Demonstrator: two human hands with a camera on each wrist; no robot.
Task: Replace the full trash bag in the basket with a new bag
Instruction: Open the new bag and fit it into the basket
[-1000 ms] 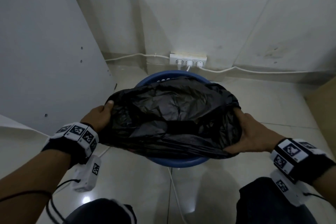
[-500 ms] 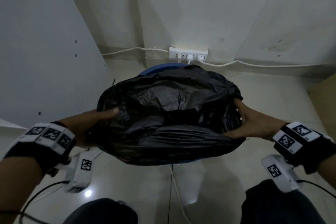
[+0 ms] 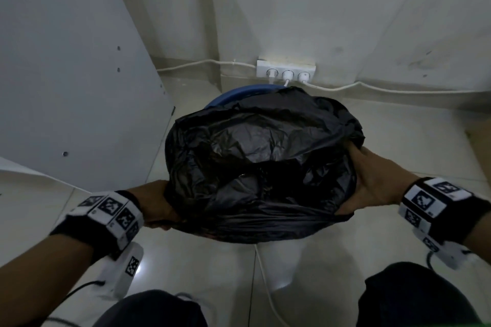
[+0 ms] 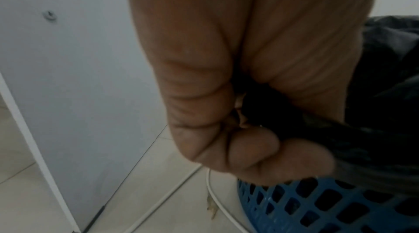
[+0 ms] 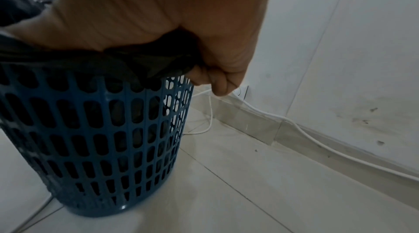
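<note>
A black trash bag (image 3: 260,162) bulges above the blue lattice basket (image 3: 239,91), hiding nearly all of its rim in the head view. My left hand (image 3: 156,204) grips the bag's left edge; the left wrist view shows the fingers (image 4: 247,149) curled round bunched black plastic (image 4: 367,143) above the basket (image 4: 317,206). My right hand (image 3: 372,180) grips the right edge. In the right wrist view its fingers (image 5: 215,75) clench gathered plastic (image 5: 140,65) just over the basket wall (image 5: 90,138). The bag's lower part still sits inside the basket.
A white wall socket (image 3: 285,71) with plugs sits behind the basket, and white cables (image 3: 372,87) run along the skirting and across the tiled floor (image 3: 265,279). A white panel (image 3: 66,74) stands close on the left. My knees (image 3: 414,297) are at the bottom.
Both hands have pulled the bag's edges off the rim and upward; the bag now covers more of the basket and my left hand's fingers have closed round its edge.
</note>
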